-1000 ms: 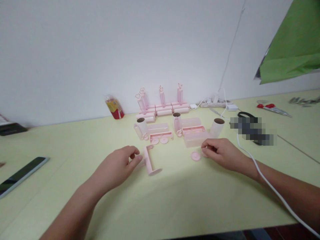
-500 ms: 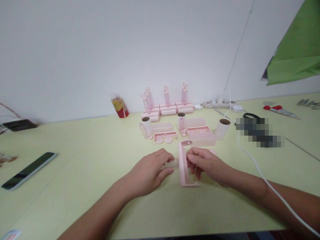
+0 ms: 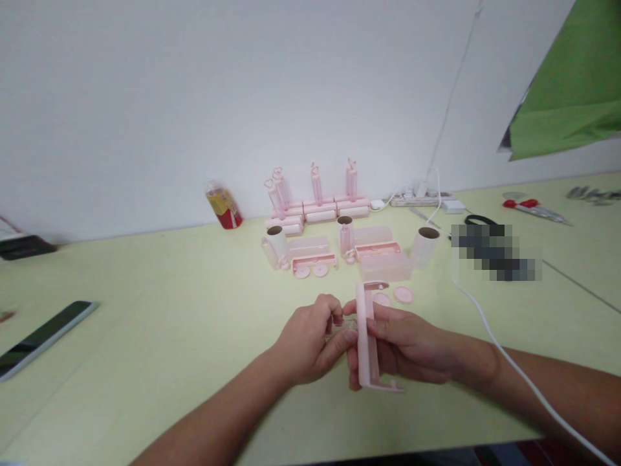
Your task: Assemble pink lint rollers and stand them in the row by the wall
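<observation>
My right hand [image 3: 412, 342] is closed round a pink plastic frame [image 3: 365, 353], long and narrow with a short arm at each end, held upright above the table. The thumb lies on its inner side and fingers reach round to the other side. Close by on the left, my left hand [image 3: 308, 342] pinches a small clear plastic piece [image 3: 343, 327] at the frame's outer face. Fingers partly hide this piece, and I cannot tell if it is joined to the frame. Two pink discs [image 3: 403, 295] lie just behind the frame.
Behind my hands stand white tubes [image 3: 425, 249], translucent covers [image 3: 385, 266] and another pink frame [image 3: 314, 261]. Pink holders [image 3: 320, 212] line the wall. A phone [image 3: 46, 338] lies left; scissors [image 3: 536, 208] lie far right. A white cable [image 3: 514, 362] crosses my right forearm.
My right hand has wrapped its fingers round the frame, which sits lower and farther right in view. My left hand has moved right with the clear piece. The view has shifted slightly.
</observation>
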`<move>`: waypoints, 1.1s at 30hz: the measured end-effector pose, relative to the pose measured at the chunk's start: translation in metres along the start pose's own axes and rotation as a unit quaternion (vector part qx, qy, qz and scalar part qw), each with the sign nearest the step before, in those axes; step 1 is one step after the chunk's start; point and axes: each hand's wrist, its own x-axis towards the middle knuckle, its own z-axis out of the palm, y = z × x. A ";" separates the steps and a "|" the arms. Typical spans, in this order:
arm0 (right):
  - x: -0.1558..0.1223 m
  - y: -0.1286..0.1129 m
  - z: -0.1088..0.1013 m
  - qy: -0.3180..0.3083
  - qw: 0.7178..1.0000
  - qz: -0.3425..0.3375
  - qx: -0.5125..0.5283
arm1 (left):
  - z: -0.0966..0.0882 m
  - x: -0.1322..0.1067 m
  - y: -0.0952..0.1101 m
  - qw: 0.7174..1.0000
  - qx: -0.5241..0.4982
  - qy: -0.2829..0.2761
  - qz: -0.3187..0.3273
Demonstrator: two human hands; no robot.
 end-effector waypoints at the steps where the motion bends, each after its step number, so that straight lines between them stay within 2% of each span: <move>1: -0.001 0.001 0.000 -0.008 1.000 0.010 0.006 | 0.000 -0.001 -0.001 1.000 0.003 0.002 0.002; 4: -0.001 0.004 -0.003 -0.004 1.000 0.009 -0.003 | -0.001 0.001 -0.001 1.000 0.017 -0.002 -0.012; 11: 0.002 0.015 -0.011 0.077 0.991 -0.026 -0.109 | -0.004 0.010 0.007 0.997 0.041 -0.056 -0.030; 14: -0.003 0.009 -0.006 0.092 0.977 -0.045 -0.185 | -0.007 0.010 -0.004 0.993 0.067 -0.034 -0.094; 16: -0.009 -0.004 -0.003 0.110 0.957 -0.068 -0.258 | -0.009 0.010 -0.014 0.989 0.074 -0.007 -0.131; 17: -0.014 -0.013 -0.002 0.126 0.937 -0.088 -0.313 | -0.010 0.010 -0.019 0.987 0.074 0.006 -0.142; 18: -0.018 -0.023 -0.003 0.151 0.904 -0.120 -0.380 | -0.011 0.010 -0.023 0.986 0.072 0.017 -0.147; 19: -0.023 -0.035 -0.005 0.184 0.851 -0.161 -0.464 | -0.011 0.010 -0.025 0.986 0.068 0.025 -0.150; 20: -0.027 -0.047 -0.009 0.211 0.781 -0.186 -0.557 | -0.010 0.010 -0.027 0.986 0.065 0.030 -0.150; 22: -0.033 -0.069 -0.022 0.284 0.649 -0.191 -0.679 | -0.008 0.011 -0.026 0.988 0.058 0.029 -0.143; 23: -0.035 -0.078 -0.030 0.307 0.602 -0.180 -0.715 | -0.006 0.011 -0.024 0.989 0.055 0.024 -0.137; 25: -0.036 -0.088 -0.046 0.315 0.528 -0.154 -0.773 | -0.004 0.012 -0.020 0.990 0.054 0.015 -0.128; 29: -0.027 -0.084 -0.069 0.263 0.419 -0.169 -0.853 | -0.002 0.013 -0.015 0.991 0.064 0.006 -0.121; 31: -0.021 -0.077 -0.072 0.252 0.387 -0.168 -0.871 | -0.003 0.013 -0.015 0.991 0.068 0.002 -0.119; 33: -0.015 -0.070 -0.073 0.241 0.372 -0.154 -0.883 | -0.003 0.012 -0.015 0.990 0.070 -0.003 -0.119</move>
